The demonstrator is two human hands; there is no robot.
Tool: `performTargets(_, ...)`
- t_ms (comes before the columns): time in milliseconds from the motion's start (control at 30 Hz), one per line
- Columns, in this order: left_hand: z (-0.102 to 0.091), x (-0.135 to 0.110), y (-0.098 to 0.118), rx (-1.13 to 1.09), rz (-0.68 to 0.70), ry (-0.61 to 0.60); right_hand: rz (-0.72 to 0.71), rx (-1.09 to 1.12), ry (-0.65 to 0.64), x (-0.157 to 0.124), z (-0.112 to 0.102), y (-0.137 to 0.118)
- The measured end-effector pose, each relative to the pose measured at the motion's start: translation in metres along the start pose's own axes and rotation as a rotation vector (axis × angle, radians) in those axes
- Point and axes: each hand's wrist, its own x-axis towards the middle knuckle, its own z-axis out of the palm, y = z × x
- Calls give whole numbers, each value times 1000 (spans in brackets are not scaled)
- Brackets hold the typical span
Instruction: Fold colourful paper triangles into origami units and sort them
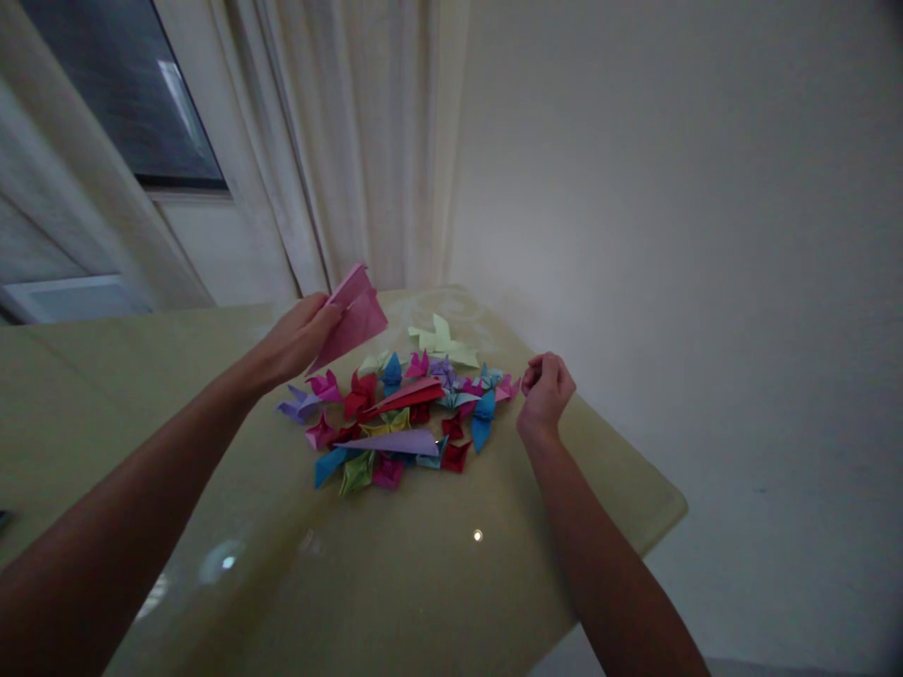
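Observation:
My left hand grips a pink paper plane, raised over the left back of a pile of folded paper. To the right of the pile, my right hand is curled closed, with nothing visible in its fingers. Closest to it lies a pink origami piece. A purple paper plane and a red paper plane rest on top of several small origami pieces in blue, red, green and pink. Behind them sits a pale green folded paper piece.
The glossy beige table has its right edge running along a plain wall. Pale curtains hang behind the table, beside a dark window. A small dark object shows at the far left.

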Motion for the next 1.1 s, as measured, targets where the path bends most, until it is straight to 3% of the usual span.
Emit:
performTargets(167, -14, -15, -26, -3, -146, 11, 5, -18, 47, 4, -2, 4)
performTargets(267, -8, -20, -26, -31, -192, 3, -15, -26, 57, 4, -3, 5)
performTargets(500, 52, -28, 29, 14, 209, -172, -56, -97, 65, 2, -7, 13)
performTargets(700, 82, -20, 48, 22, 326, -155, -46, -110, 31, -4, -4, 16)
performTargets(833, 83, -23, 42, -51, 323, -122, -37, -134, 15, -5, -3, 18)
performTargets(967, 71, -24, 29, -121, 229, -139, -38, -157, 9, -3, -4, 21)
performTargets(1100, 49, -26, -7, 146, 108, -87, -106, -312, 13, 4, -10, 29)
